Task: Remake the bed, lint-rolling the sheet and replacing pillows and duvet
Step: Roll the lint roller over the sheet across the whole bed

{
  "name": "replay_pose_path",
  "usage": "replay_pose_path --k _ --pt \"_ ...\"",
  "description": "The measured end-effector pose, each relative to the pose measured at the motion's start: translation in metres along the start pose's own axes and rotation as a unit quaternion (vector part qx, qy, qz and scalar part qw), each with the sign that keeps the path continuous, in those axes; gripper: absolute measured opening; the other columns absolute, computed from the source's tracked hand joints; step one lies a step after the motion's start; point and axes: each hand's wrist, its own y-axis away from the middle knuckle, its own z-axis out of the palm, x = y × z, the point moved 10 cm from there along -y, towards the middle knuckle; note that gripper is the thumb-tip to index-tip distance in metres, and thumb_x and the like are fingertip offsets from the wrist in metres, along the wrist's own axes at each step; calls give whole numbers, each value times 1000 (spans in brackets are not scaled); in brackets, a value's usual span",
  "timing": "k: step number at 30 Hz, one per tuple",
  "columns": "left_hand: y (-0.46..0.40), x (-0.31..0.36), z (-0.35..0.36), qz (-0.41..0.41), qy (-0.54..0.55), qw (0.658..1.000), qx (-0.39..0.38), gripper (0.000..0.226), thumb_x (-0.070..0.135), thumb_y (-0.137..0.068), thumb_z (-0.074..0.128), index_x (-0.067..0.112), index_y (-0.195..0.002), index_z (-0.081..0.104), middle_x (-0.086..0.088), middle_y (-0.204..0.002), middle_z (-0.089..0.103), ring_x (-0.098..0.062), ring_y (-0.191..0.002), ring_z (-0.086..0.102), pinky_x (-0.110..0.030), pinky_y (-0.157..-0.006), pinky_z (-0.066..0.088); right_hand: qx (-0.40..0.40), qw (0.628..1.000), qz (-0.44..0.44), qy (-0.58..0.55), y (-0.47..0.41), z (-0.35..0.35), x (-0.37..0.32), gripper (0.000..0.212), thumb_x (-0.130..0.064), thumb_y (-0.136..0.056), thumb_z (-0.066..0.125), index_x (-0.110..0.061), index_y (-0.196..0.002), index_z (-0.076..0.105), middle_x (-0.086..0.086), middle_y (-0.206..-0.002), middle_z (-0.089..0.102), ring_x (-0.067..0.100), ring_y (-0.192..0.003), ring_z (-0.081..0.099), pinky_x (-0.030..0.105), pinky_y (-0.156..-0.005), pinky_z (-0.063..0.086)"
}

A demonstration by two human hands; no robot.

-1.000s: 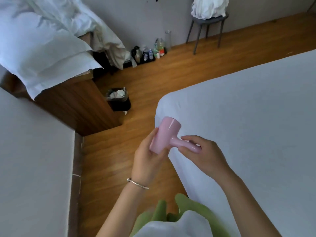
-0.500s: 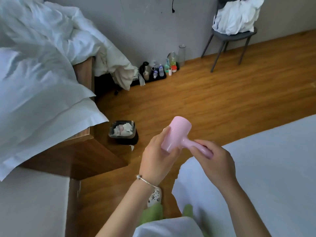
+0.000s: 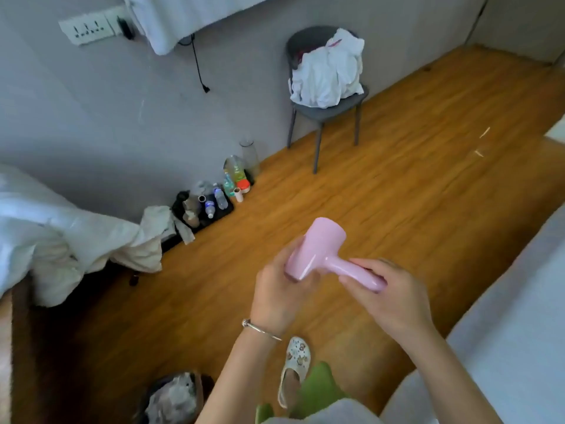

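Lint roller (image 3: 321, 255) capped: left hand (image 3: 279, 293) gripped cover, right hand (image 3: 388, 296) gripped handle. Sheet (image 3: 504, 332) bare; rolling not started judging by cover; duvet (image 3: 61, 240) off bed.

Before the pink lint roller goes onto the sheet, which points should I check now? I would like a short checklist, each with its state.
1. Handle held firmly: ok. The right hand grips the handle of the lint roller.
2. Cover removed from the roller head: not ok. The pink cover is still on, and the left hand grips it.
3. Roller over the sheet: not ok. It is above the wooden floor; the sheet lies to the right.
4. Sticky paper is fresh: cannot tell, hidden by the cover.
5. Sheet free of bedding: ok for the visible part; the duvet lies on the left.
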Motion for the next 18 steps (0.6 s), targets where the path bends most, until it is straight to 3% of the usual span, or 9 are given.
replay_pose_path --k 2,5,12,18 --pt "-73 28 14 23 30 999 -19 53 22 -77 77 31 -125 58 20 -102 65 11 -82 57 -10 -71 45 37 999 -7 11 -69 -19 -5 29 -44 -74 78 -34 -101 75 -15 -93 70 13 -82 66 27 -66 48" --pt "-161 68 44 56 69 995 -39 52 18 -78 77 41 -117 52 32 -105 58 21 -90 54 -6 -77 44 96 995 4 7 -152 -54 7 27 -41 -75 80 -33 -101 75 -13 -94 70 13 -81 66 35 -68 53" --pt "-380 149 179 117 88 979 -141 56 19 -73 83 41 -116 54 30 -111 58 19 -96 53 -3 -76 40 189 980 59 -36 -342 -122 102 31 -31 -73 84 -27 -102 75 -19 -88 67 5 -77 64 23 -65 50" --pt "-554 283 370 165 114 930 -308 54 10 -74 80 42 -110 55 35 -94 64 14 -85 59 -5 -67 44 293 948 123 -14 -496 -266 202 34 -32 -73 83 -25 -105 74 -15 -90 68 6 -80 64 22 -64 53"
